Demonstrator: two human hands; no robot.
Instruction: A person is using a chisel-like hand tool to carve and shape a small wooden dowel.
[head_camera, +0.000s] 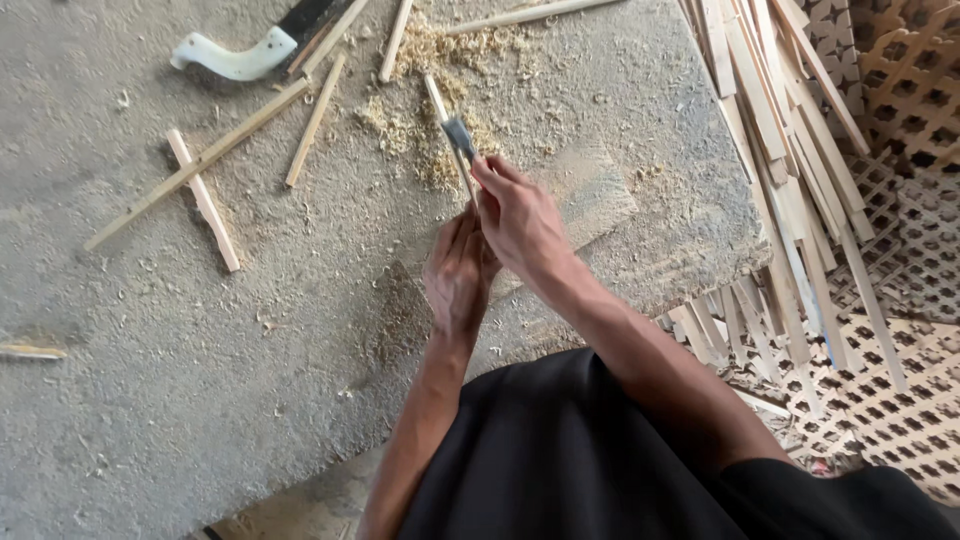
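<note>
Centre frame: right hand (520, 222) fingers closed around a small grey-bladed knife (459, 137), blade against a thin wood strip (447, 135) that points to the upper middle. Left hand (458, 272) just below, fingers wrapped on the strip's near end, touching the right hand. Both over a grey dusty slab (200, 380) with shavings (420, 130) above the hands. Loose sticks (200, 165) upper left, white-handled tool (235, 58) at the top edge. Slab edge runs down the right; strip pile (790, 150) and lattice panels (900, 400) beyond. Open slab lower left
</note>
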